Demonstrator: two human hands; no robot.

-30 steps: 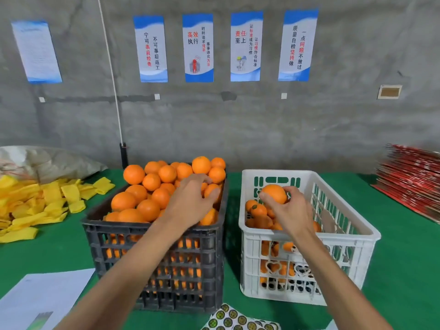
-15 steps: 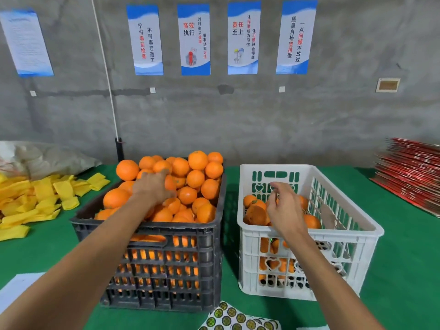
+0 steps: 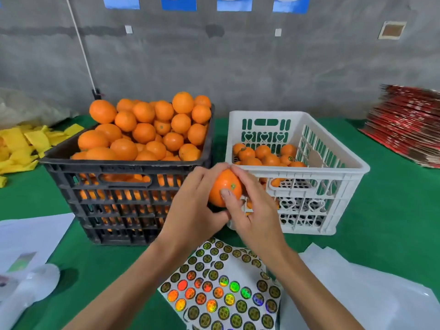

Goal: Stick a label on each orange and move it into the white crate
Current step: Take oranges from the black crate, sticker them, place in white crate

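Both hands raised at centre, over the gap between the crates. Left hand point(image 3: 195, 208) cupped round an orange point(image 3: 222, 186), grip curled about its left side and underside. Right hand point(image 3: 256, 211) also on the orange, fingers wrapped over its top, thumb pressed on the near face. White crate point(image 3: 297, 173) at 2 o'clock, partly filled. Black crate point(image 3: 123, 165) at 10 o'clock, heaped with oranges. Label sheet point(image 3: 221, 291) at 6 o'clock on the counter point(image 3: 381, 222).

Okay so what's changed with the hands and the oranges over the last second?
The left hand left the black crate with an orange and now holds it in front of both crates. The right hand came out of the white crate and presses its thumb on that orange. Both crates stayed put.
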